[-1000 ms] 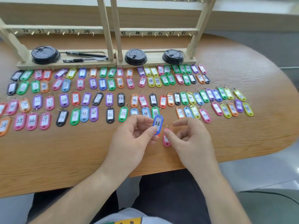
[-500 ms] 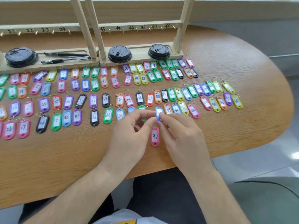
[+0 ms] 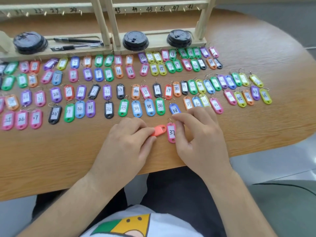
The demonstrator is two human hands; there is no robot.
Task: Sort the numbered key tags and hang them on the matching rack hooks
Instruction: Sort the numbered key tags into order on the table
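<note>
Wooden table (image 3: 51, 151) holds rows of numbered tags (image 3: 123, 107) before the rack (image 3: 171, 5). The left hand (image 3: 126, 139) pinches one end of an orange tag (image 3: 160, 130) lying beside pink tag 37 (image 3: 171, 132). The right hand (image 3: 200, 134), fingers curled, touches pink tag 37 and blue tag 38 (image 3: 174, 108); whether it grips either cannot be told.

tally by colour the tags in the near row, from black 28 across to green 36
black tags: 2
green tags: 3
blue tags: 3
purple tags: 1
total: 9

Wooden table (image 3: 256, 40) and pens (image 3: 77, 40) suggest an office.
</note>
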